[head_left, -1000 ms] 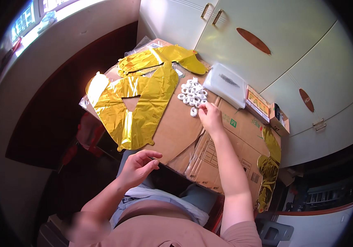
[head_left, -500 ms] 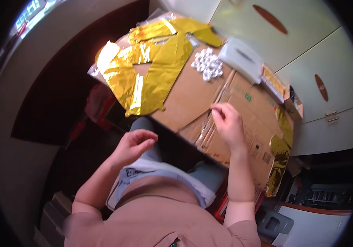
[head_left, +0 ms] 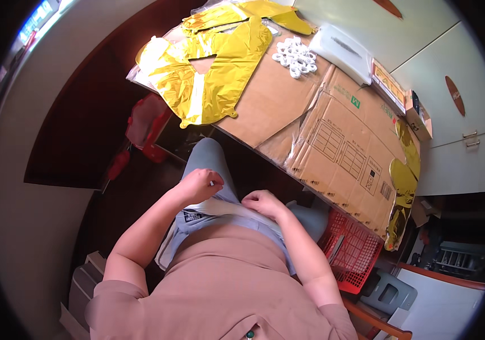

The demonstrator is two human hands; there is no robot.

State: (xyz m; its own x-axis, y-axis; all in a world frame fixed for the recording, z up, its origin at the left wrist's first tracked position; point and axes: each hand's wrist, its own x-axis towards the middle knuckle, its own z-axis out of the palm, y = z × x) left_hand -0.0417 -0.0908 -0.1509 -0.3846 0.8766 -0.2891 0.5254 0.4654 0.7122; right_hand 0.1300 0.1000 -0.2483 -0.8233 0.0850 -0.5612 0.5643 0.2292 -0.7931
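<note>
the left hand [head_left: 201, 186] and right hand [head_left: 263, 203] are bent-fingered, grips unclear, short of the worktop's [head_left: 270, 110] near edge; white rings [head_left: 296, 56] lie toward its far edge.

Your L hand [head_left: 201, 185], mid-frame, is curled w/ its palm out of sight; you can't tell if it holds anything. R of it, your R hand's [head_left: 263, 204] fingertips dip toward the white cloth [head_left: 228, 208] on your lap, so any small item there is hidden. The white rings [head_left: 296, 56], upper ctr, are too small & bunched to count. Top edge, R of ctr: 1 brown oval plaque [head_left: 391, 8] is cut off. Lower R, the cardboard [head_left: 270, 113] hides pt. of the red basket [head_left: 362, 249]. Your L sleeve [head_left: 106, 306], lower L, is partly blurred. Upper L, the dark rim cuts the washed-out window [head_left: 41, 16].
</note>
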